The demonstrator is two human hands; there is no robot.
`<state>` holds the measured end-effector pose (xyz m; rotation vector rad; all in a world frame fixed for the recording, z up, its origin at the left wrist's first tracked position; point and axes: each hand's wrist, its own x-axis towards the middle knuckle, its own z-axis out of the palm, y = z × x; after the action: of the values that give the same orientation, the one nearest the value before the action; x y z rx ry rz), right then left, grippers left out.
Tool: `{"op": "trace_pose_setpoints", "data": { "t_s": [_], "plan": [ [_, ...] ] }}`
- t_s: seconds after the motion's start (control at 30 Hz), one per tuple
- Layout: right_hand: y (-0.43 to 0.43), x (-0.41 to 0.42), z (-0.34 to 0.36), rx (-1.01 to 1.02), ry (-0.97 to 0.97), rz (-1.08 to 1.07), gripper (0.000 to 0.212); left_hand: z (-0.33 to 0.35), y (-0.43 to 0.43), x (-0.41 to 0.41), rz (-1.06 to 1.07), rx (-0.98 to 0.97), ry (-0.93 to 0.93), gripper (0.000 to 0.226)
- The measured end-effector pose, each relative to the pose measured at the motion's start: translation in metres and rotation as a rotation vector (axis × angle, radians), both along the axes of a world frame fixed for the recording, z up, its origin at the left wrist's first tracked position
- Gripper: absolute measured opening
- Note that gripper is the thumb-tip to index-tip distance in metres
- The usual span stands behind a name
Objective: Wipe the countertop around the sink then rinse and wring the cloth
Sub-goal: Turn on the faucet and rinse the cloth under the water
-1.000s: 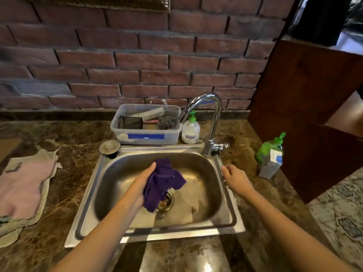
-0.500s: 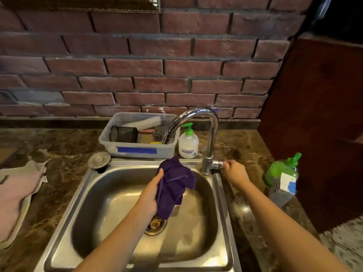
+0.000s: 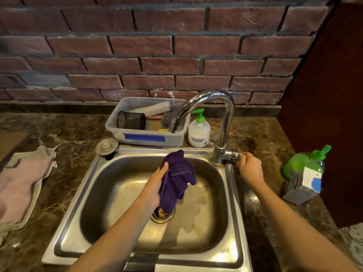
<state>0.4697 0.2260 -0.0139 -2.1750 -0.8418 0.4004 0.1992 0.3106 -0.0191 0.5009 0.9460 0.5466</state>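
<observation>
My left hand (image 3: 156,183) grips a crumpled purple cloth (image 3: 176,179) and holds it over the steel sink (image 3: 94,195), below the spout of the chrome tap (image 3: 224,118). The cloth's lower end hangs just above the drain (image 3: 163,214). My right hand (image 3: 250,167) is closed on the tap handle (image 3: 232,154) at the tap's base, at the sink's back right corner. No water is seen running from the spout. The brown marble countertop (image 3: 72,142) surrounds the sink.
A clear plastic tub (image 3: 145,137) with brushes and a mesh cup sits behind the sink, a soap pump bottle (image 3: 199,132) beside it. A sink plug (image 3: 106,146) lies at the back left corner. Pink and grey cloths (image 3: 19,185) lie left. A green bottle (image 3: 302,163) stands right.
My right hand moved from the sink's right rim up to the tap handle and closed on it. My left hand raised the purple cloth toward the spout. The view came closer.
</observation>
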Motion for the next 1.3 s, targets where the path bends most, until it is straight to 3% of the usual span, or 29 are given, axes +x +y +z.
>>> {"op": "trace_pose_setpoints", "data": {
  "t_s": [0.3,0.43,0.5,0.6,0.67,0.73,0.87,1.03,1.1,1.2,1.23,1.3],
  "plan": [
    [-0.002,-0.003,0.005,0.039,0.111,-0.017,0.03,0.0,0.001,-0.004,0.002,0.069,-0.053,0.031],
    [-0.011,-0.03,0.009,0.089,0.213,-0.278,0.028,0.001,0.002,-0.01,-0.001,0.088,-0.092,0.024],
    [-0.022,-0.063,0.009,0.2,0.149,-0.349,0.018,0.0,0.003,-0.016,-0.017,0.117,-0.096,0.031],
    [-0.014,-0.115,0.012,0.33,0.135,0.06,0.02,0.002,0.003,-0.022,-0.078,0.161,-0.078,0.035],
    [0.009,-0.139,0.018,0.252,0.287,0.395,0.03,0.007,0.002,-0.024,-0.119,0.192,-0.043,0.037],
    [0.031,-0.15,0.023,0.108,0.42,0.541,0.035,0.011,0.003,-0.026,-0.131,0.22,-0.028,0.035],
    [0.056,-0.15,0.023,0.069,0.475,0.506,0.03,0.014,0.014,-0.041,-0.129,0.357,0.129,0.03],
    [0.068,-0.166,0.031,0.012,0.265,0.595,0.021,0.012,0.026,-0.04,-0.065,0.538,0.449,0.03],
    [0.069,-0.188,0.032,0.025,0.225,0.594,0.021,0.013,0.026,-0.029,-0.002,0.554,0.45,0.029],
    [0.077,-0.202,0.028,-0.004,-0.086,0.56,0.027,0.013,0.019,-0.015,0.024,0.493,0.364,0.028],
    [0.081,-0.199,0.029,-0.031,-0.109,0.53,0.033,0.012,0.016,-0.014,0.01,0.496,0.355,0.029],
    [0.087,-0.189,0.033,-0.064,0.067,0.461,0.046,0.01,0.014,-0.014,-0.02,0.521,0.363,0.031]
  ]
}}
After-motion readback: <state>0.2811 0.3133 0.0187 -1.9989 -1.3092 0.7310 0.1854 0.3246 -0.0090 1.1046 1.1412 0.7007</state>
